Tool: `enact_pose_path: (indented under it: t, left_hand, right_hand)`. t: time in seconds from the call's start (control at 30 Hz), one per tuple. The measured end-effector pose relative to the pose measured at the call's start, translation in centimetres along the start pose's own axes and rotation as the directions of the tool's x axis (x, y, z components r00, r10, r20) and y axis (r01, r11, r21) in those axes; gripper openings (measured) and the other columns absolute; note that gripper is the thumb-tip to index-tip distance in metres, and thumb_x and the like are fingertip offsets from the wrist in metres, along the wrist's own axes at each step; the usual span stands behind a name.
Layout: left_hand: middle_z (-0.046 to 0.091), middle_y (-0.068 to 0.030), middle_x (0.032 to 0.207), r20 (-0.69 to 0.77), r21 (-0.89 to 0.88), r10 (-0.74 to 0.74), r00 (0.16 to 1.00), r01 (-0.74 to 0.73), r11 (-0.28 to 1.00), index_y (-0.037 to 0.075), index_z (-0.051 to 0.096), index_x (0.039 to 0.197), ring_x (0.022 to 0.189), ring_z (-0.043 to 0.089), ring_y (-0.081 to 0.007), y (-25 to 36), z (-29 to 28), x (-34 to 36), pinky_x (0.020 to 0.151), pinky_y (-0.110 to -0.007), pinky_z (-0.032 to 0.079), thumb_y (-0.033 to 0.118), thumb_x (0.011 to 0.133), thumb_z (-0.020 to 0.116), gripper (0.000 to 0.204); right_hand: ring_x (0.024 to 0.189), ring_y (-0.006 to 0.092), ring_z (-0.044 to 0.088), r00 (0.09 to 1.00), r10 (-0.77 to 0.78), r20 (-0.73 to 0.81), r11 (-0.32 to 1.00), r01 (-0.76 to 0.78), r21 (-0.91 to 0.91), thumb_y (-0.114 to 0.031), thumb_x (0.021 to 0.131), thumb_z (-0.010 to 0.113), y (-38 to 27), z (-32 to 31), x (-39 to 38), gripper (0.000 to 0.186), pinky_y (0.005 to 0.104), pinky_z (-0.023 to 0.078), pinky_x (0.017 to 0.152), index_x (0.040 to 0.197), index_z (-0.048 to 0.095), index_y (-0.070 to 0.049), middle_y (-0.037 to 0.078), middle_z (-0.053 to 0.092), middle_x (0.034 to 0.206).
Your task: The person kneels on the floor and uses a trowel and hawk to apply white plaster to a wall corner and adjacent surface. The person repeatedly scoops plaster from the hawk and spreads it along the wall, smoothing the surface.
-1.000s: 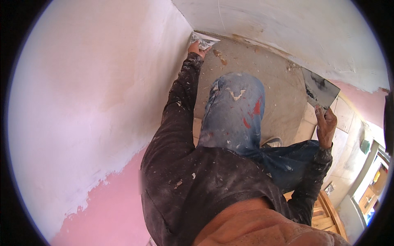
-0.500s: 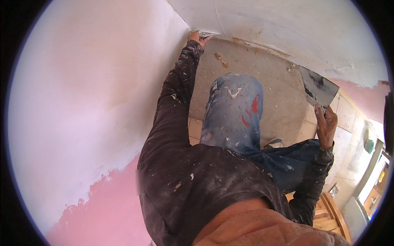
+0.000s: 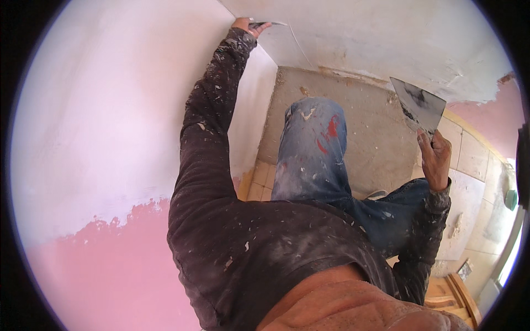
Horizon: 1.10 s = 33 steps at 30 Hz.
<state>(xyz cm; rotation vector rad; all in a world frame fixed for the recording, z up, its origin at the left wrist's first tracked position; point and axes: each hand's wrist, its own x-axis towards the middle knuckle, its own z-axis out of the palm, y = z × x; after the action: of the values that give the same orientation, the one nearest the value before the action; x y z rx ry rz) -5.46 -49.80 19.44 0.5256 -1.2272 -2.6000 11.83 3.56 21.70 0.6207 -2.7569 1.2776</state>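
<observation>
At the inside corner of two plastered walls, my left hand (image 3: 245, 25) is raised at the end of an outstretched arm. Its fingers are closed round a putty knife (image 3: 273, 23), seen almost edge-on, the blade lying at the far wall (image 3: 353, 38); its handle is hidden. Over on the right, my right hand (image 3: 436, 157) grips a wide putty knife (image 3: 422, 105) from below. That broad, flaring metal blade points up and away, with dark smears and some filler on its face. It looks held in front of the far wall's foot, apart from it as far as I can see.
The left wall (image 3: 127, 110) is whitish above a ragged edge and pink (image 3: 110, 265) below. My bent knee (image 3: 312, 143) stands over a grey floor patch (image 3: 381, 143). Pale tiles (image 3: 475, 149), a wooden piece of furniture (image 3: 452, 292) and a green object (image 3: 510, 199) are at right.
My left hand has moved up the corner with its putty knife, away from the floor. The right hand and wide putty knife have shifted slightly up and left in view.
</observation>
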Motion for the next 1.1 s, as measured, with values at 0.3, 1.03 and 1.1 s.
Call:
enact_pose_path:
  t: [0.3,1.03,1.1]
  left_hand:
    - [0.039,-0.0117,0.134,0.349,-0.163,0.489,0.799,-0.462,0.872,0.006,0.033,0.133,0.121,0.043,-0.0318,0.7,10.0,-14.4,0.098,-0.050,0.040,0.022,0.092,0.048,0.047]
    - [0.039,-0.0134,0.135,0.991,-0.091,-0.098,-0.089,-0.996,-0.012,0.025,0.046,0.129,0.123,0.040,-0.0352,-3.9,22.3,-28.2,0.100,-0.042,0.039,-0.006,0.067,0.067,0.072]
    - [0.041,-0.0132,0.134,0.993,-0.041,-0.114,-0.030,-0.994,-0.098,0.025,0.046,0.129,0.122,0.041,-0.0342,-3.4,21.7,-26.8,0.100,-0.042,0.040,-0.007,0.068,0.067,0.072]
  right_hand:
    - [0.073,0.0143,0.052,0.963,0.054,-0.266,0.961,0.022,0.275,-0.021,0.090,0.054,-1.0,-2.2,-0.2,0.028,0.0261,0.043,0.070,0.101,0.058,0.004,0.007,0.059,0.082]
    - [0.090,0.0183,0.062,0.994,0.107,0.022,0.064,-0.029,0.998,-0.014,0.092,0.048,-5.8,-3.7,3.1,0.023,0.0283,0.053,0.076,0.108,0.051,0.003,0.010,0.059,0.102]
    - [0.094,0.0192,0.060,0.992,0.123,0.001,-0.089,0.010,0.996,-0.013,0.092,0.048,-6.8,-4.7,2.1,0.023,0.0306,0.051,0.080,0.109,0.050,0.003,0.011,0.058,0.104]
